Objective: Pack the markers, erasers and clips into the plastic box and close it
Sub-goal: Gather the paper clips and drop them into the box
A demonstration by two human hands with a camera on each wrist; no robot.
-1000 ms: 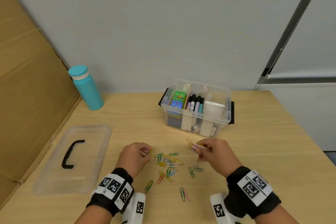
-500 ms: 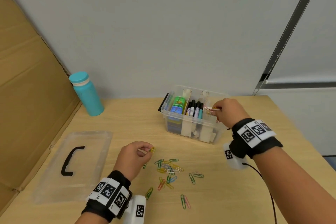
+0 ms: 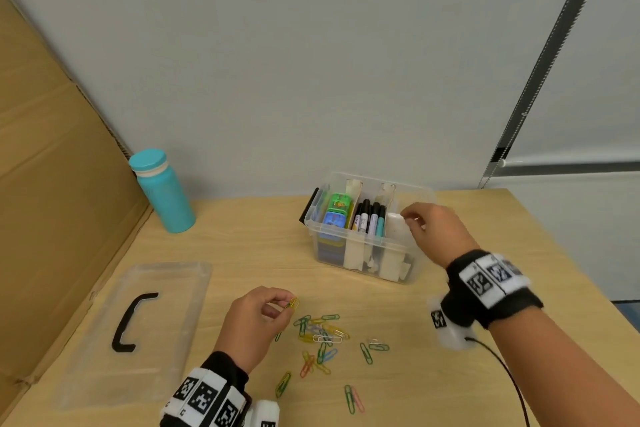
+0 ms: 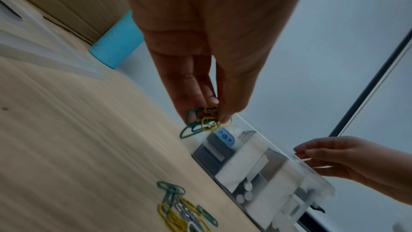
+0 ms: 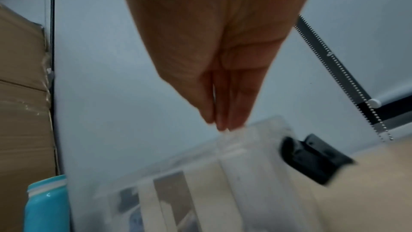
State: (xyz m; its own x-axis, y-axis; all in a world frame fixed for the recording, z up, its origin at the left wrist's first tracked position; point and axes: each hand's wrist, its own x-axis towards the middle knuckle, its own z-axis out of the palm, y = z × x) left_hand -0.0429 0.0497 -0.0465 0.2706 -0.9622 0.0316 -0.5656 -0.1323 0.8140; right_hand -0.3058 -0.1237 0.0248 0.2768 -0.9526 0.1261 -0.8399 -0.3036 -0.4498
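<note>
Plastic box point(image 3: 367, 255) sits under the loose-fingered right hand point(image 3: 437, 231) — left hand point(image 3: 250, 325) pinches clips point(image 4: 204, 121).

Bare tabletop point(image 3: 249, 246) between plastic box point(image 3: 408, 267) and scattered paper clips point(image 3: 325, 336): my hands pass freely. Left of box, teal bottle point(image 3: 162, 191) and loose lid point(image 3: 138, 329) block. Box top open; my right hand point(image 3: 436, 229) over its right compartment.

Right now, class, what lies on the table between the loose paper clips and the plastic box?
Only bare wooden table lies between the loose paper clips and the plastic box, as the head view shows.
</note>
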